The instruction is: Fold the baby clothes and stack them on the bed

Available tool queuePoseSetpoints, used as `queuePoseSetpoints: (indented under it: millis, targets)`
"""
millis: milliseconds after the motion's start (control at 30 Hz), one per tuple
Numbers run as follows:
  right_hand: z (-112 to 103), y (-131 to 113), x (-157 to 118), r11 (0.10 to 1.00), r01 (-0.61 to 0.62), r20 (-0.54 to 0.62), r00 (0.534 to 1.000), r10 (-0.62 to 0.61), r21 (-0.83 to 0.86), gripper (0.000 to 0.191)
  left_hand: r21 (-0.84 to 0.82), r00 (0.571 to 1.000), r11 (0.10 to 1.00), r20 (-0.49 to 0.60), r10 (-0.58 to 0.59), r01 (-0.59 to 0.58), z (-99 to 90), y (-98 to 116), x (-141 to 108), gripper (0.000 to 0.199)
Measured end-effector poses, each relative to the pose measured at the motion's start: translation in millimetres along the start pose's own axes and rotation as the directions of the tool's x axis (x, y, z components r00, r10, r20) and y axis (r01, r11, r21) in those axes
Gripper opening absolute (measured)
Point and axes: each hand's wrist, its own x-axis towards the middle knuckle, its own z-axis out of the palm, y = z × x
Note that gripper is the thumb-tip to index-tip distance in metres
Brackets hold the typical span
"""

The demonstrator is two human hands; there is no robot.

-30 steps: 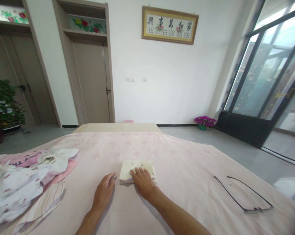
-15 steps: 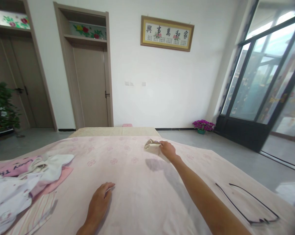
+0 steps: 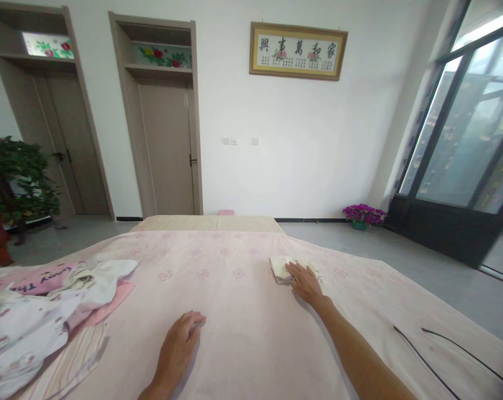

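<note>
Our right grip lies flat and wide on the folded cream cloth beneath it; our left grip, loosely parted, has the clothes pile to its left.

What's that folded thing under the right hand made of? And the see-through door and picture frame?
The folded cloth under the right hand looks like matte fabric, maybe cotton: its edge shows soft folds. The see-through door looks like smooth glass, since light comes through, with dark framing that's perhaps metal. The picture frame looks smooth, brown and gold: maybe wood, but plastic could look alike.
</note>
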Motion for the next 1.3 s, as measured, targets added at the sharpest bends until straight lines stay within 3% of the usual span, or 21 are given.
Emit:
queuePoseSetpoints:
  millis: [167,300,433,600,700,800,933,1067,1167,1233,1300]
  targets:
    - [6,7,10,0.990,0.109,0.106,0.989,-0.100,-0.087,0.060,-0.033,1.000,0.999,0.005,0.008,-0.008,-3.6,5,0,0.031]
    - [19,2,14,0.990,-0.036,0.049,0.998,0.043,-0.136,0.049,-0.029,1.000,1.000,0.001,-0.001,0.001,-6.1,9,-2,0.031]
    - [28,-2,17,0.986,-0.080,0.008,0.997,0.082,-0.146,0.053,-0.016,1.000,1.000,-0.016,-0.009,0.009,-9.8,15,-4,0.033]
    - [28,24,16,0.973,0.155,0.020,0.988,-0.154,-0.174,0.072,0.006,0.999,1.000,-0.040,0.005,-0.005,-12.3,21,-4,0.034]
    - [24,33,20,0.948,0.248,0.001,0.967,-0.253,-0.201,0.063,0.011,0.999,1.000,-0.052,0.005,-0.005,-14.0,24,-5,0.034]
    - [25,28,26,0.971,0.172,-0.014,0.984,-0.177,-0.167,0.048,0.014,0.999,1.000,-0.051,-0.013,0.014,-16.9,27,-6,0.034]
    - [41,15,27,0.992,-0.018,-0.106,0.994,0.004,-0.128,0.048,0.006,0.998,1.000,-0.049,-0.025,0.026,-16.5,28,-5,0.034]
    - [51,11,15,0.987,0.059,-0.095,0.993,-0.073,-0.147,0.053,-0.091,0.996,0.995,-0.081,-0.039,0.032,-15.6,25,-7,0.036]
    - [46,10,-7,0.986,0.110,-0.152,0.980,-0.129,-0.126,0.058,-0.116,0.982,0.991,-0.185,0.041,-0.063,-40.4,16,-3,0.036]
    - [41,4,-27,0.984,0.150,-0.225,0.960,-0.168,-0.093,0.060,-0.010,0.943,0.985,-0.292,0.160,-0.171,-79.0,7,8,0.034]
    - [37,-7,-52,0.981,0.188,-0.265,0.945,-0.191,-0.038,0.058,0.135,0.887,0.973,-0.403,0.226,-0.187,-132.8,-4,24,0.031]
